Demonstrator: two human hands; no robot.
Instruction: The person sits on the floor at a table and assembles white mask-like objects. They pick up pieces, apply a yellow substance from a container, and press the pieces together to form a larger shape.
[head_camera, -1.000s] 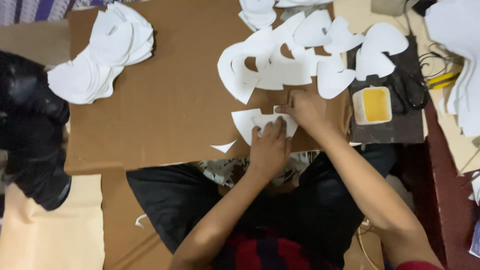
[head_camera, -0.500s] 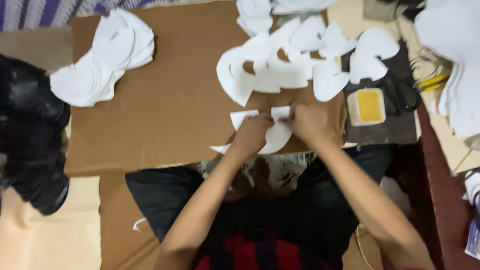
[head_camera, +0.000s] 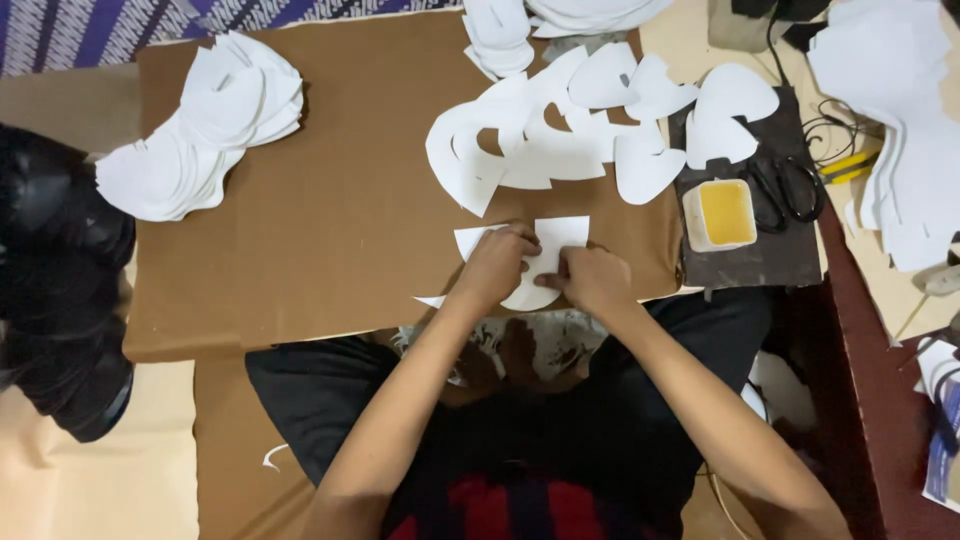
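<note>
Head view, looking down: both hands press on a white cut piece (head_camera: 545, 262) lying at the near edge of a brown board (head_camera: 330, 210). The left hand (head_camera: 492, 268) lies with its fingers curled over the piece's left half, and the right hand (head_camera: 594, 282) pinches its lower right edge with bent fingers; the two hands nearly touch over it. Just beyond the piece on the board, a loose spread of white curved cutouts (head_camera: 560, 140) overlaps itself. At the board's far left corner sits a fanned stack of white pieces (head_camera: 200, 125). Just off the board's right edge, a small tray of yellow glue (head_camera: 722, 213) rests on a dark mat (head_camera: 760, 262), with black scissors (head_camera: 790, 188) beside it. Further right of the mat lies another pile of white sheets (head_camera: 900, 130).
</note>
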